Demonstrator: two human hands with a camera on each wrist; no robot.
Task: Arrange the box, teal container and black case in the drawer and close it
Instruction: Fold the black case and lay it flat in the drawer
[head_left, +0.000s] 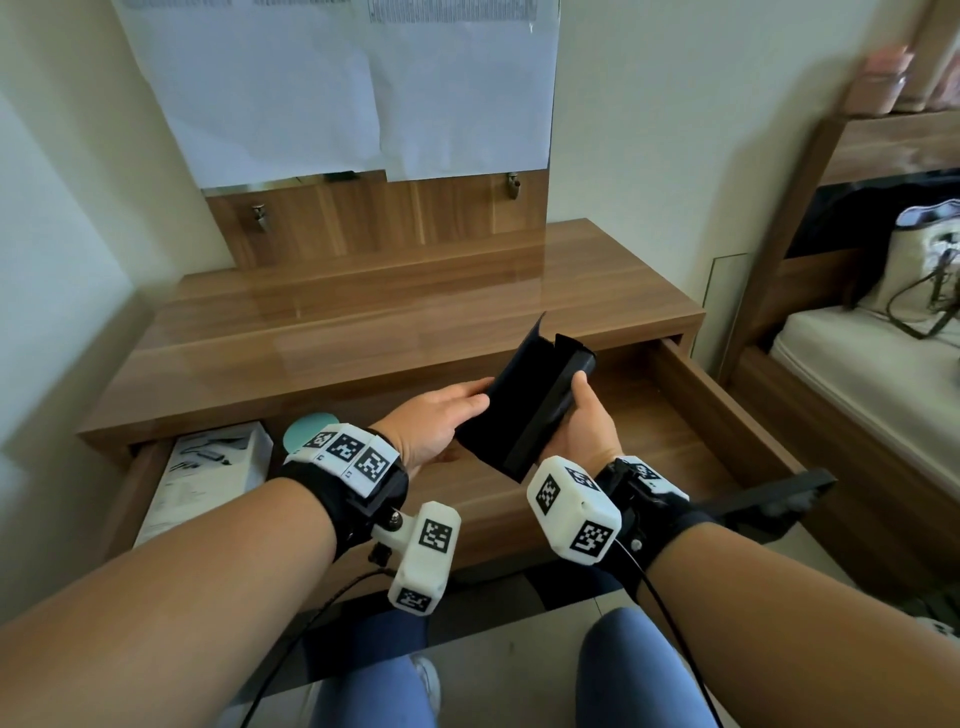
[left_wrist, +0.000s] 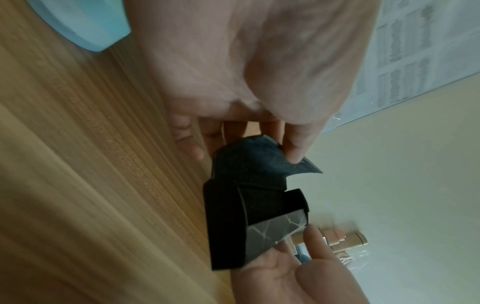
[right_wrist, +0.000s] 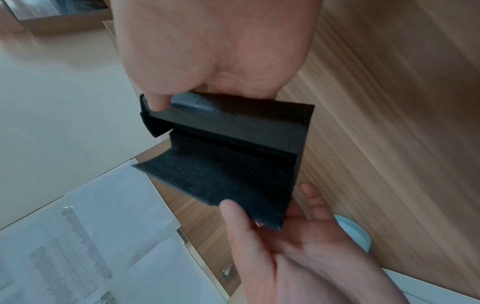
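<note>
In the head view we see both hands holding the black case in the air, above the open drawer of a wooden surface. The case is open, its flap standing up. The left hand pinches the flap side, thumb on top and the other fingers below. The right hand cups the thicker body of the case, its thumb lying along the edge. In the left part of the drawer lies the box, white with printed pictures, and just beside it, on its right, the teal container shows partly behind the left wrist. At the right stands a bed with a light bag on it.

In the left wrist view we see the left hand from behind; its thumb presses the felt inner side of the flap of the case. The right hand supports the case from below. A corner of the teal container is at the top left.

In the right wrist view the right hand grips the body of the case, its thumb curled over the end. The left hand holds the flap corner between thumb and fingers. Sheets of paper hang on the wall behind.
</note>
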